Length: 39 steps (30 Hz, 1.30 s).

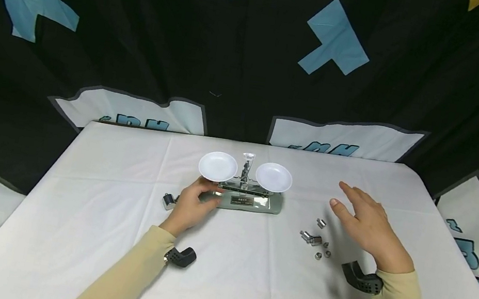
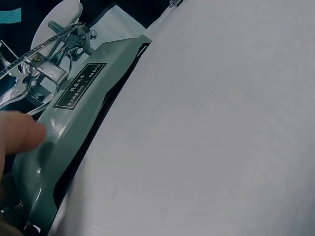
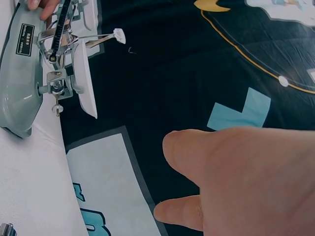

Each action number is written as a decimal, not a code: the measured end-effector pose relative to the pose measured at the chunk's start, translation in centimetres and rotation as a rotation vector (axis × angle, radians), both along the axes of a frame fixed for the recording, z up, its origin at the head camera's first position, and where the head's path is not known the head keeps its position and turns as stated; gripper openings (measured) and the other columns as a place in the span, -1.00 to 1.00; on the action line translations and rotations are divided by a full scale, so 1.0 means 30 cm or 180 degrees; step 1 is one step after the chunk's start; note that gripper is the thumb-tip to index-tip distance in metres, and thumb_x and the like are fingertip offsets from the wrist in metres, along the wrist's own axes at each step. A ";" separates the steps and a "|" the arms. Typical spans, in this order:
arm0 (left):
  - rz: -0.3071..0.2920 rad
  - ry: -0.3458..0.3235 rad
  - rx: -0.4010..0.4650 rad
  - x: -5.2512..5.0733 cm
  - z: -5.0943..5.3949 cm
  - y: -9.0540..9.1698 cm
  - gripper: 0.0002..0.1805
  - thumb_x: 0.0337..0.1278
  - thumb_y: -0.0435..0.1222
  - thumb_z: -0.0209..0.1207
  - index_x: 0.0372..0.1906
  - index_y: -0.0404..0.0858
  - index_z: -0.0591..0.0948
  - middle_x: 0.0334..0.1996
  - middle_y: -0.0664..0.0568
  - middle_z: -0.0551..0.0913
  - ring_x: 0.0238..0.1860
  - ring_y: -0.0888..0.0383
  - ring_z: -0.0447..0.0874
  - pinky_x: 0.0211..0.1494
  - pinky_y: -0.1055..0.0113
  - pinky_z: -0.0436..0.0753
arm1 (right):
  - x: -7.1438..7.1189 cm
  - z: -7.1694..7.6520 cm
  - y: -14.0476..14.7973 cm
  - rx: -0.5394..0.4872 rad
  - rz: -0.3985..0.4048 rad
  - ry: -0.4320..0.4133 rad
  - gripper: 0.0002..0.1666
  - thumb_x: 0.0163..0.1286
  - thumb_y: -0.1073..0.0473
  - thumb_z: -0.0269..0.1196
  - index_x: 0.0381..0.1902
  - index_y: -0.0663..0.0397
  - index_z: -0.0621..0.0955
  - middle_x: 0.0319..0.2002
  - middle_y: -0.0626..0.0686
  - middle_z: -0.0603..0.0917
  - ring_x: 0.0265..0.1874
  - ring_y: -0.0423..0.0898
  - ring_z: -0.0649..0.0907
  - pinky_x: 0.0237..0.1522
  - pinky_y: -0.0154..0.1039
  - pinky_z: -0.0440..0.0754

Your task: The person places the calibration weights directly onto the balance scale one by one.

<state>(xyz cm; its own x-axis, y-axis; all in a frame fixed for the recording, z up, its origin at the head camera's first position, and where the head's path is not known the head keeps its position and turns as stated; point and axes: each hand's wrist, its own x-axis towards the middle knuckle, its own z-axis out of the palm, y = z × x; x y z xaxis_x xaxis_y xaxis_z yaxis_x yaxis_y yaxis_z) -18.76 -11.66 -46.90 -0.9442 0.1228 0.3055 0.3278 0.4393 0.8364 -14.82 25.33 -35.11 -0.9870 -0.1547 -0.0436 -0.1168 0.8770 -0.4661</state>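
Observation:
A small balance scale with a green base stands toward the far side of the table. It carries two white pans, the left pan and the right pan. My left hand grips the left end of the base, index finger along the top and thumb at the front. In the left wrist view a fingertip lies over the green base. My right hand hovers above the table, fingers extended and nothing held. Several small metal weights lie to its left.
Another shiny metal piece lies left of my left hand. A white cloth covers the table. Behind the table's far edge hangs a dark curtain with blue and white shapes.

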 end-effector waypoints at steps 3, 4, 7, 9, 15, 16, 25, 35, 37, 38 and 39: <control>-0.0004 -0.0012 0.0016 0.000 -0.002 -0.003 -0.74 0.03 -0.53 0.31 -0.13 -0.31 0.77 0.04 -0.19 0.70 0.18 -0.16 0.64 0.35 -0.08 0.57 | 0.001 0.001 0.001 -0.0025 0.0006 0.0003 -0.19 0.62 -0.17 -0.06 0.55 0.29 0.20 0.48 0.57 0.20 0.46 0.57 0.16 0.39 0.62 -0.02; -0.0007 -0.0029 0.0017 0.000 -0.002 -0.003 -0.74 0.03 -0.54 0.30 -0.13 -0.31 0.77 0.05 -0.20 0.70 0.19 -0.16 0.64 0.36 -0.09 0.57 | 0.002 0.001 0.002 -0.0033 0.0006 0.0003 -0.20 0.62 -0.17 -0.06 0.55 0.30 0.20 0.48 0.56 0.20 0.46 0.57 0.17 0.40 0.62 -0.02; -0.0022 -0.0096 0.0021 0.000 -0.002 -0.005 -0.74 0.05 -0.53 0.30 -0.12 -0.32 0.77 0.10 -0.22 0.69 0.23 -0.18 0.62 0.38 -0.10 0.56 | 0.003 0.002 0.004 -0.0050 0.0008 0.0003 -0.20 0.62 -0.16 -0.06 0.55 0.29 0.20 0.48 0.55 0.21 0.46 0.56 0.17 0.40 0.61 -0.01; -0.0019 -0.0133 0.0008 0.000 -0.002 -0.007 -0.76 0.05 -0.52 0.29 -0.14 -0.31 0.78 0.19 -0.24 0.65 0.29 -0.20 0.59 0.42 -0.12 0.52 | 0.005 0.003 0.006 -0.0055 0.0010 0.0008 -0.20 0.63 -0.16 -0.07 0.55 0.29 0.20 0.48 0.54 0.22 0.46 0.55 0.18 0.41 0.60 -0.01; -0.0037 -0.0203 0.0034 0.001 -0.005 -0.008 -0.78 0.07 -0.50 0.27 -0.18 -0.29 0.80 0.37 -0.30 0.51 0.43 -0.26 0.46 0.51 -0.16 0.41 | 0.010 0.008 0.013 -0.0108 -0.0006 0.0043 -0.21 0.62 -0.17 -0.06 0.55 0.27 0.22 0.49 0.50 0.25 0.47 0.52 0.20 0.42 0.56 0.04; -0.0037 -0.0211 0.0042 0.001 -0.005 -0.009 -0.78 0.08 -0.50 0.27 -0.17 -0.29 0.80 0.38 -0.30 0.51 0.43 -0.26 0.46 0.52 -0.16 0.41 | 0.011 0.009 0.013 -0.0114 -0.0006 0.0049 -0.21 0.62 -0.17 -0.06 0.55 0.27 0.22 0.49 0.49 0.25 0.47 0.51 0.21 0.42 0.56 0.06; -0.0045 -0.0213 0.0066 -0.001 -0.006 -0.013 -0.79 0.07 -0.51 0.27 -0.18 -0.30 0.79 0.39 -0.32 0.49 0.43 -0.27 0.46 0.53 -0.16 0.39 | -0.002 0.008 0.021 -0.0208 -0.0039 -0.0193 -0.14 0.62 -0.24 -0.08 0.58 0.25 0.15 0.52 0.48 0.20 0.47 0.50 0.23 0.40 0.49 0.24; -0.0067 -0.0282 0.0031 0.000 0.006 -0.016 -0.80 0.10 -0.50 0.27 -0.17 -0.31 0.79 0.41 -0.33 0.46 0.44 -0.28 0.44 0.54 -0.16 0.38 | -0.042 -0.055 0.038 -0.0338 -0.0149 -0.0381 -0.16 0.58 -0.22 0.02 0.56 0.22 0.21 0.42 0.48 0.38 0.34 0.49 0.42 0.24 0.38 0.50; -0.0065 -0.0288 0.0025 0.002 0.003 -0.016 -0.80 0.11 -0.50 0.27 -0.17 -0.31 0.79 0.42 -0.33 0.46 0.44 -0.28 0.44 0.53 -0.16 0.38 | -0.051 -0.078 0.040 -0.0325 -0.0176 -0.0368 -0.18 0.57 -0.20 0.05 0.53 0.24 0.27 0.33 0.47 0.48 0.27 0.44 0.51 0.15 0.29 0.60; -0.0061 -0.0296 0.0025 0.002 0.002 -0.016 -0.80 0.11 -0.50 0.27 -0.17 -0.31 0.79 0.41 -0.33 0.46 0.45 -0.27 0.43 0.53 -0.16 0.39 | -0.055 -0.090 0.040 -0.0311 -0.0197 -0.0364 -0.20 0.56 -0.18 0.07 0.51 0.24 0.30 0.28 0.46 0.53 0.23 0.41 0.54 0.10 0.24 0.63; -0.0059 -0.0305 0.0027 0.003 0.002 -0.015 -0.80 0.11 -0.50 0.27 -0.17 -0.31 0.79 0.41 -0.33 0.46 0.45 -0.27 0.43 0.53 -0.16 0.39 | -0.059 -0.101 0.040 -0.0303 -0.0226 -0.0366 -0.22 0.55 -0.16 0.09 0.48 0.25 0.33 0.23 0.45 0.57 0.18 0.38 0.58 0.04 0.19 0.66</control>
